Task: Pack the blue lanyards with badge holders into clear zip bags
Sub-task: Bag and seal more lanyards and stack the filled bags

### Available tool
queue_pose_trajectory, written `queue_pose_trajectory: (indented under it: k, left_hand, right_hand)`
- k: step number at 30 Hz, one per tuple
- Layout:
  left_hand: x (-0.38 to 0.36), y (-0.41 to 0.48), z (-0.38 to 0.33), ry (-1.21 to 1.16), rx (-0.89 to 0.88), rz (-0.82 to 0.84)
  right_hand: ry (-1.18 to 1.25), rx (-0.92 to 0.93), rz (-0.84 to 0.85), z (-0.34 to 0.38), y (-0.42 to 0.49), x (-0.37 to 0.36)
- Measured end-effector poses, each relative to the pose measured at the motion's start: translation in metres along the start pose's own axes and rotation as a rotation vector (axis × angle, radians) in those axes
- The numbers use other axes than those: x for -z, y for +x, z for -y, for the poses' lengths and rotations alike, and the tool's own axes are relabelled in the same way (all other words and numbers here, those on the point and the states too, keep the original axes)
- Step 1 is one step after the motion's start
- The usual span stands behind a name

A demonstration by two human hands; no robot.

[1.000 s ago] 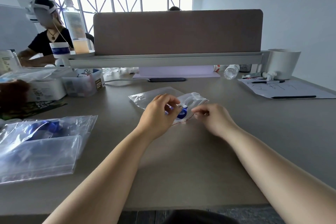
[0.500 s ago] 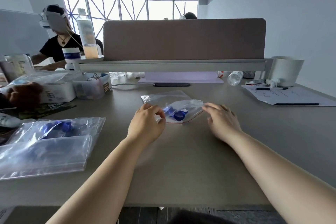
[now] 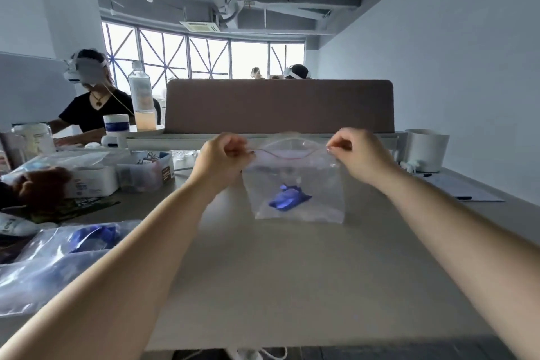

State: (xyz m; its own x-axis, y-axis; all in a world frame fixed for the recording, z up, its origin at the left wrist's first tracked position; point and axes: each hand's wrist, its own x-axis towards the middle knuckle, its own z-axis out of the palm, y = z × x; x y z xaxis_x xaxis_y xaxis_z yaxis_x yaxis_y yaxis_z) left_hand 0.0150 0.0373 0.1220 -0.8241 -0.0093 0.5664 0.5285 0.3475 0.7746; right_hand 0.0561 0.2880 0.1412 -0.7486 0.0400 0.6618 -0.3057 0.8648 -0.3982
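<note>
pinching zip bag (image 3: 295,184), curled fingers (image 3: 232,145)

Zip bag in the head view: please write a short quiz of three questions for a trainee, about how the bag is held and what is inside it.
1. True or false: the zip bag lies flat, with no hand on it.
2. Where is the blue lanyard? A: up at the zip line. B: low inside the bag. C: outside the bag.
3. Fill in: the left hand and the right hand pinch the bag at its two top ____.

Key: 1 false; 2 B; 3 corners.
</note>
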Motion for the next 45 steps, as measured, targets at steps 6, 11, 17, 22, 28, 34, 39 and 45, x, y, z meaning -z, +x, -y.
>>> queue_pose_trajectory:
  k: [6, 11, 17, 22, 28, 34, 39, 45]
  left_hand:
    - [0.03, 0.026, -0.065, 0.014, -0.123, -0.151]
    - [0.041, 0.031, -0.092, 0.046, -0.169, -0.143]
    - [0.045, 0.037, -0.107, -0.001, -0.183, -0.149]
    - [0.046, 0.043, -0.109, 0.0, -0.183, -0.147]
    - [0.038, 0.051, -0.099, -0.011, -0.036, 0.009]
    - [0.0, 0.064, -0.058, 0.024, 0.047, 0.037]
    - [-0.018, 0.081, -0.052, 0.175, -0.074, -0.126]
    - [-0.017, 0.07, -0.046, 0.117, -0.201, -0.119]
  right_hand:
    - [0.203, -0.025, 0.088, 0.035, 0.022, 0.076]
    - [0.222, 0.026, 0.053, 0.052, 0.026, 0.104]
    - [0.327, 0.013, -0.029, 0.057, 0.028, 0.116]
    - [0.34, -0.017, -0.03, 0.052, 0.034, 0.116]
    - [0.331, -0.152, 0.105, 0.037, 0.037, 0.102]
    - [0.407, -0.285, 0.082, 0.015, 0.045, 0.058]
    - [0.324, -0.157, -0.087, -0.001, 0.061, 0.041]
    - [0.387, -0.079, -0.114, -0.014, 0.047, 0.041]
